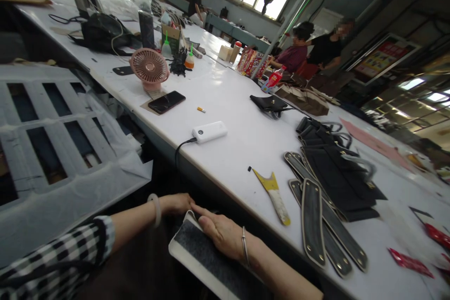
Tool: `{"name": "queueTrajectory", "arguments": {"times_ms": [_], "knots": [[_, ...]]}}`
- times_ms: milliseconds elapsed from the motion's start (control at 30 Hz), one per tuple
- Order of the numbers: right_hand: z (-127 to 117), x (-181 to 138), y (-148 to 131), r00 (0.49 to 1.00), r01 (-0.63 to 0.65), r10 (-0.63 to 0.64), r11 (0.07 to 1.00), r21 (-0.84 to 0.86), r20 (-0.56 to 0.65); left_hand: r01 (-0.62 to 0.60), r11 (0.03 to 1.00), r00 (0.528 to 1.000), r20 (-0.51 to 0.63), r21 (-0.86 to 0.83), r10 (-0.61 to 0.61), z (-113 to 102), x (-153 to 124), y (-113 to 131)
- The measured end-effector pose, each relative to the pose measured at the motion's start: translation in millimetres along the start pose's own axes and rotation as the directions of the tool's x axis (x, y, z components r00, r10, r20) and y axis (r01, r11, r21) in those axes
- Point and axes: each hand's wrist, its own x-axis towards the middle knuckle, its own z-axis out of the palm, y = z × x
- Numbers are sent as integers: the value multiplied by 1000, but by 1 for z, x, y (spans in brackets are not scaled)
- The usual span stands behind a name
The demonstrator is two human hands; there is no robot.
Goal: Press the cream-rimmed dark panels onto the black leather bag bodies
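A dark grey panel with a pale cream edge, like a leather-goods piece, lies tilted over my lap at the table's front edge. My right hand is closed over its far right side, the thumb on the dark face and the index finger stretched toward the left hand. At the panel's far corner, my left hand has its fingers curled in, close to the right fingertips. What those left fingers pinch is hidden. On the table beyond lies a yellow forked tool with a whitish wrapped handle.
Dark straps with metal studs and black bag pieces lie to the right. A white power bank, a phone and a pink fan stand farther left. A slotted white rack is left. People sit and stand behind.
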Motion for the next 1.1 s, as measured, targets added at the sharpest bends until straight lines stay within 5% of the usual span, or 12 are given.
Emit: {"name": "queueTrajectory", "arguments": {"times_ms": [167, 333, 533, 700, 933, 1033, 1100], "knots": [[-5, -32, 15, 999, -45, 45, 999, 15, 24, -102, 959, 995, 46, 265, 93, -22, -35, 58], [-8, -66, 30, 994, -103, 101, 993, 55, 37, -212, 906, 967, 209, 367, 142, -12, -63, 100], [-17, -106, 46, 985, -167, 157, 973, 159, 72, -230, 871, 954, 276, 435, 114, -5, -59, 103], [-19, -106, 50, 988, -137, 119, 969, 206, 98, -210, 863, 946, 317, 459, 61, -9, -49, 100], [-11, -93, 63, 983, -124, 166, 912, 390, -76, -255, 783, 960, 245, 567, 136, -1, -55, 112], [8, -102, 88, 912, -113, 317, 803, 585, -259, -338, 762, 941, 182, 552, 285, 18, -65, 121], [39, -108, 103, 784, -74, 480, 702, 708, -394, -396, 774, 918, 182, 495, 353, 38, -72, 125]]}}
